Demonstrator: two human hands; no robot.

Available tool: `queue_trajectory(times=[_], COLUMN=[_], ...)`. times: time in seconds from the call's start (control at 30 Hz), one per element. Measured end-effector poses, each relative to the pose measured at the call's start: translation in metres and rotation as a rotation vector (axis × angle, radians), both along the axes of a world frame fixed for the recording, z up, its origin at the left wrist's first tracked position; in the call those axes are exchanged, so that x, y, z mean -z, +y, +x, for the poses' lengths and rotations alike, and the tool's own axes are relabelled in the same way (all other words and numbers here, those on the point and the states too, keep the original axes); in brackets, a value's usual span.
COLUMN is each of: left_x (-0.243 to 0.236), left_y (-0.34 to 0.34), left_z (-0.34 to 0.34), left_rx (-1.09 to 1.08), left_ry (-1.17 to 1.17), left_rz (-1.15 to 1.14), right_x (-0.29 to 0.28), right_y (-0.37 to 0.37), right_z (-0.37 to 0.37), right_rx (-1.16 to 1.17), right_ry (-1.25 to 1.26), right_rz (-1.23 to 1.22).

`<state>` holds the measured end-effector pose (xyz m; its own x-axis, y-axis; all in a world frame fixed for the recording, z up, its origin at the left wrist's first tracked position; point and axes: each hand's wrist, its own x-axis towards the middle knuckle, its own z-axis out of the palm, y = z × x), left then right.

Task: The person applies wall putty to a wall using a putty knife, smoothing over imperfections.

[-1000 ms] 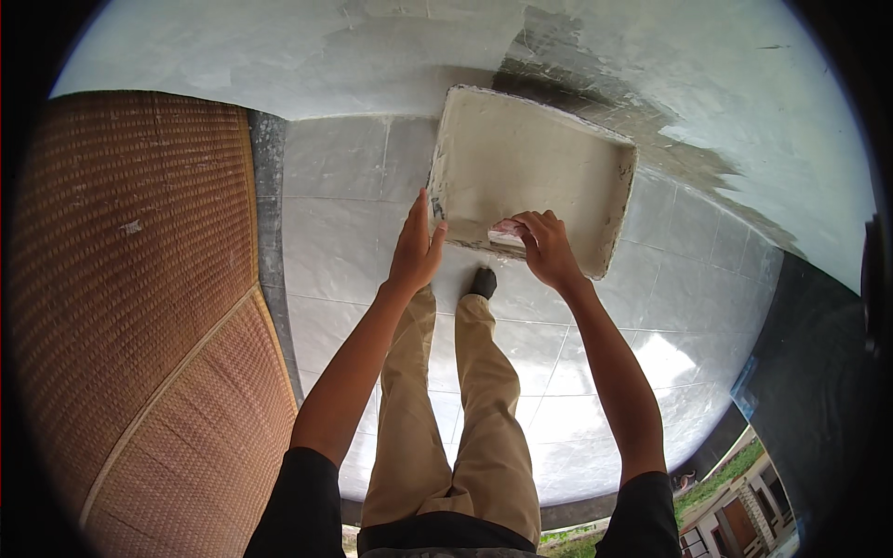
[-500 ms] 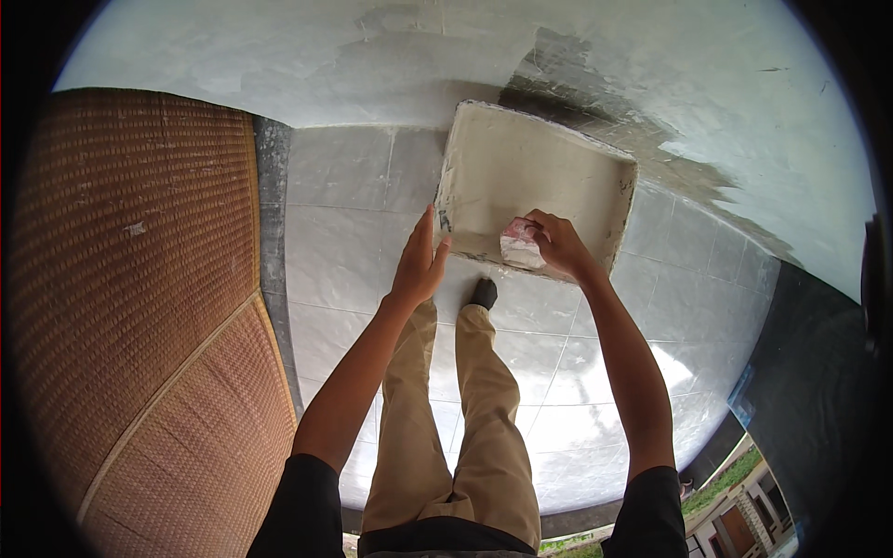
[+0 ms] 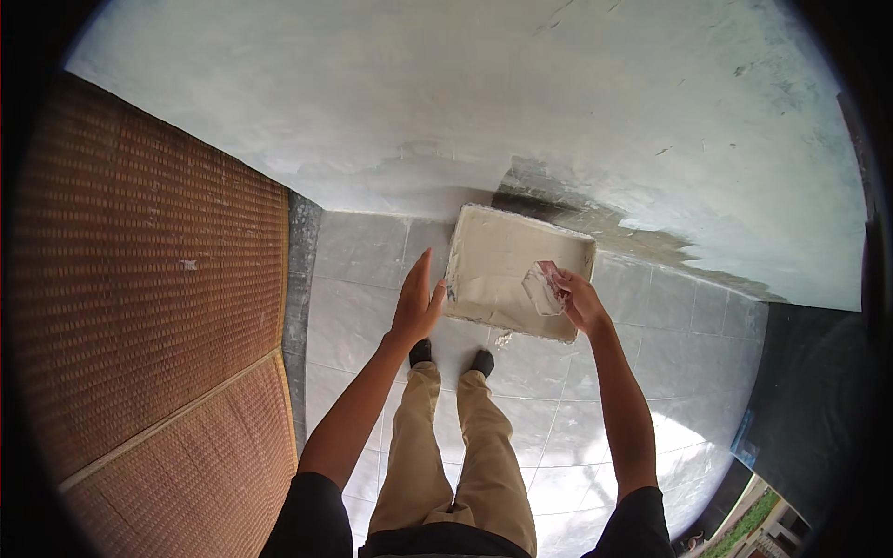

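My right hand [image 3: 580, 305] grips a reddish, flat plaster scraper [image 3: 545, 289] smeared with pale filler. It is over the right front part of a shallow rectangular tray [image 3: 449, 282]. Inside the tray spreads a layer of beige-grey filler paste [image 3: 502, 256]. Beside the tray's left rim my left hand [image 3: 418, 302] is open, fingers stretched and thumb apart, holding nothing. Whether its thumb touches the rim I cannot tell.
A partly coated wall [image 3: 419, 112] rises behind the tray, with a dark bare patch [image 3: 544, 193] low down. Woven mats [image 3: 167, 270] stand on the left. Grey tiles [image 3: 358, 246] cover the floor; a filler blob [image 3: 503, 340] lies by my feet. A dark sheet [image 3: 805, 391] hangs right.
The view has tilted up, showing more wall. My right hand has raised the scraper from the tray's front side and turned it. My left hand stays open beside the tray.
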<state>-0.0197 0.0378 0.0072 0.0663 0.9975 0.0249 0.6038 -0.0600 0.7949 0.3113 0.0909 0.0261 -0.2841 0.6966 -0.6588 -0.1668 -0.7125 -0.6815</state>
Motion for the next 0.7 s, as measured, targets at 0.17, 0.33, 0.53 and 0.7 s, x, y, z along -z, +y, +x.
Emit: queue_trajectory(times=[0.17,0.33,0.53,0.7], left_x=[-0.119,-0.253,-0.405,-0.507], left_y=[0.063,0.104,0.129,0.139], left_z=[-0.009,-0.021,-0.057,-0.101], left_rx=[-0.03,-0.051,-0.076,-0.102], left_ry=[-0.022,-0.035,-0.006,0.026], left_rz=[0.234,0.503,0.804,0.979], right_x=[-0.108,-0.23,-0.387,-0.482], right_y=[0.014,0.033,0.05,0.065], right_z=[-0.012,-0.016,-0.04,-0.072], right_rx=[0.138,0.138,0.208,0.223], right_ry=[0.296,0.406,0.381,0.402], right_rz=[0.204,0.408,0.661,0.834])
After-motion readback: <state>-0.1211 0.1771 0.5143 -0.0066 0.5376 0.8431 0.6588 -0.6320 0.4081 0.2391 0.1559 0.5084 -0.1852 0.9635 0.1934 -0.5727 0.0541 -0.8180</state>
